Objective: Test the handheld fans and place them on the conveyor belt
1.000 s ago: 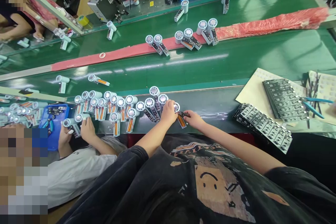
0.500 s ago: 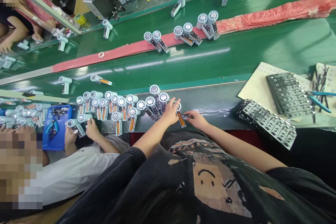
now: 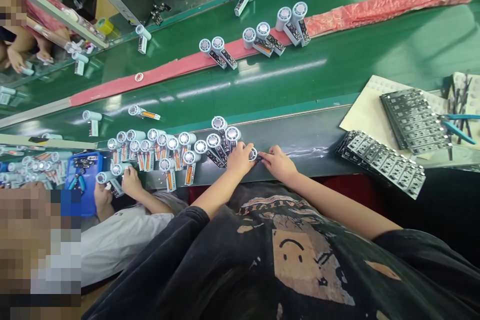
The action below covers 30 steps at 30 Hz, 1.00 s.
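Close in front of me, my left hand [image 3: 240, 161] is closed around a pale-blue handheld fan [image 3: 252, 154], with its round grille facing up. That fan's handle is mostly hidden by my fingers. From the other side, my right hand [image 3: 279, 164] pinches a small dark circuit board [image 3: 259, 157] against or right beside this fan; whether they touch I cannot tell. Just left of my left hand lie several similar fans [image 3: 213, 141] with circuit boards in their open handles. Further left, more fans [image 3: 169, 174] show an orange part in the handle.
Panels of circuit boards [image 3: 386, 162] lie stacked at the right near blue-handled pliers [image 3: 459, 130]. Beyond the bench runs a green conveyor [image 3: 285, 80] with a red strip [image 3: 348, 22] and several fans. At left, a co-worker's hands [image 3: 131, 182] hold a fan beside a blue tray [image 3: 98, 180].
My right hand has brought the circuit board up against the fan, and my left hand has wrapped lower over the handle. The whole view has shifted slightly. Across the conveyor, a co-worker's hands have moved.
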Motion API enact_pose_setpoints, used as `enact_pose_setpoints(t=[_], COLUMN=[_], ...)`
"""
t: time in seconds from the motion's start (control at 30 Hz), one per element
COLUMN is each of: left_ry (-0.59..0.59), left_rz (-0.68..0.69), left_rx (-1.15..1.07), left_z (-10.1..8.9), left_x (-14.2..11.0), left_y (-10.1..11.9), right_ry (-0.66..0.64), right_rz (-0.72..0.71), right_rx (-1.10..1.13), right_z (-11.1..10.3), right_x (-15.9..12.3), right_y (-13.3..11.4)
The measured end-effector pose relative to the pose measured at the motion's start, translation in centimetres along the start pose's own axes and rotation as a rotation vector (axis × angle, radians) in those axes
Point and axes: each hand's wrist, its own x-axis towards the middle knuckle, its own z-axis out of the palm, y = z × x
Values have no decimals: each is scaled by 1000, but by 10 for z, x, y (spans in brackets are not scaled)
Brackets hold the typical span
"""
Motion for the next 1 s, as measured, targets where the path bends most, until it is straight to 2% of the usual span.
enact_pose_setpoints(t=[0.1, 0.27, 0.67, 1.0], left_ry=[-10, -24, -37, -39], left_rz=[-13, -21, -3, -8], left_rx=[9, 18, -9, -209], left_z=[0, -1, 0, 10], left_x=[-1, 1, 1, 3], left_y=[0, 0, 2, 4], right_ry=[14, 40, 32, -3], right_rz=[-16, 38, 56, -56], right_rx=[-63, -137, -166, -320], right_z=[-1, -1, 7, 15], right_x=[0, -1, 8, 1], right_y=[-1, -3, -4, 10])
